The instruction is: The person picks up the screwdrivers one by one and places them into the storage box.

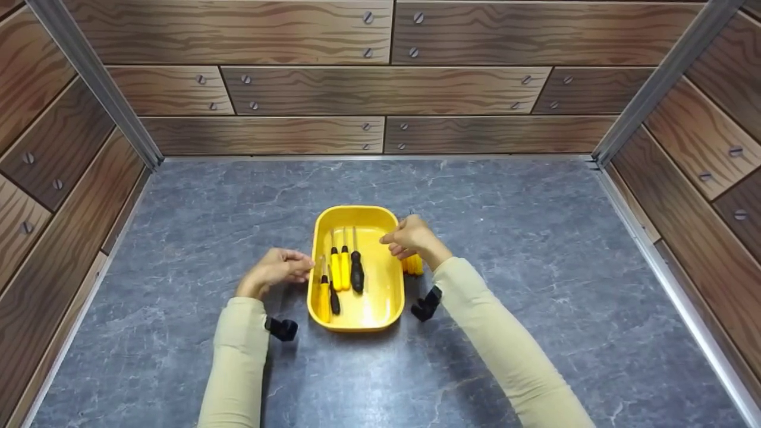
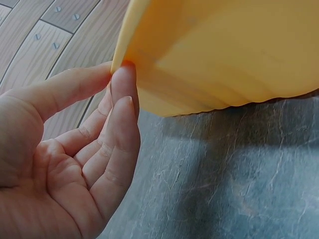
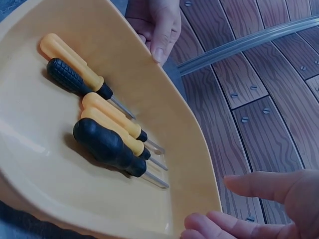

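Observation:
A yellow tray (image 1: 380, 297) with rounded corners stands on the floor, tilted in the wrist views by their angle. My left hand (image 1: 276, 270) pinches its left rim between thumb and fingers, as the left wrist view also shows. Inside lie several screwdrivers: yellow-handled ones, such as the yellow screwdriver (image 1: 324, 300) nearest the front, a small black screwdriver (image 1: 335, 302) and a thicker black screwdriver (image 3: 107, 147). Over the right rim hovers my right hand (image 1: 413, 236); its thumb and fingers (image 3: 239, 226) are apart, with nothing seen between them.
Several yellow ribbed handles (image 1: 412, 265) show outside the tray, partly hidden below my right hand. Grey marbled surface (image 1: 535, 238) spreads around the tray. Wood-patterned walls (image 1: 380, 89) enclose the back and sides, with metal strips along the corners.

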A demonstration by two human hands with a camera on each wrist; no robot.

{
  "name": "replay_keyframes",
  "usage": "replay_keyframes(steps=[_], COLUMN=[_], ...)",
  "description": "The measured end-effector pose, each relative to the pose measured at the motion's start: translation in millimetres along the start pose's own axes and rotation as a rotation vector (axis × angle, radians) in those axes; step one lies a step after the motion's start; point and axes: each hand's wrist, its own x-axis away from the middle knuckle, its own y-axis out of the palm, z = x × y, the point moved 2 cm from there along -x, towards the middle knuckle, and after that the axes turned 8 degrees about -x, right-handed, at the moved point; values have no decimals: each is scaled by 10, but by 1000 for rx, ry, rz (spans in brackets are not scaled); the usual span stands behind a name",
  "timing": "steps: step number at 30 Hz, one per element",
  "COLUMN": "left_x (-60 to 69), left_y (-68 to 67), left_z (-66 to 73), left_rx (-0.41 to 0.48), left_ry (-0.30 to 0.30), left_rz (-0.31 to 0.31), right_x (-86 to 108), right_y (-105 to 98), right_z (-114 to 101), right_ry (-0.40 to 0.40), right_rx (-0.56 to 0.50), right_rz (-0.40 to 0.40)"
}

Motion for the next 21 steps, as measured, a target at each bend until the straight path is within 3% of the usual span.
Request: replay_keyframes(steps=[21], left_x=[3], left_y=[1], left_z=[2], left_rx=[16], left_ry=[1], left_rz=[1], right_x=[-49], right_y=[-211], right_z=[93], right_ry=[18], right_rx=[-31], right_rz=[3])
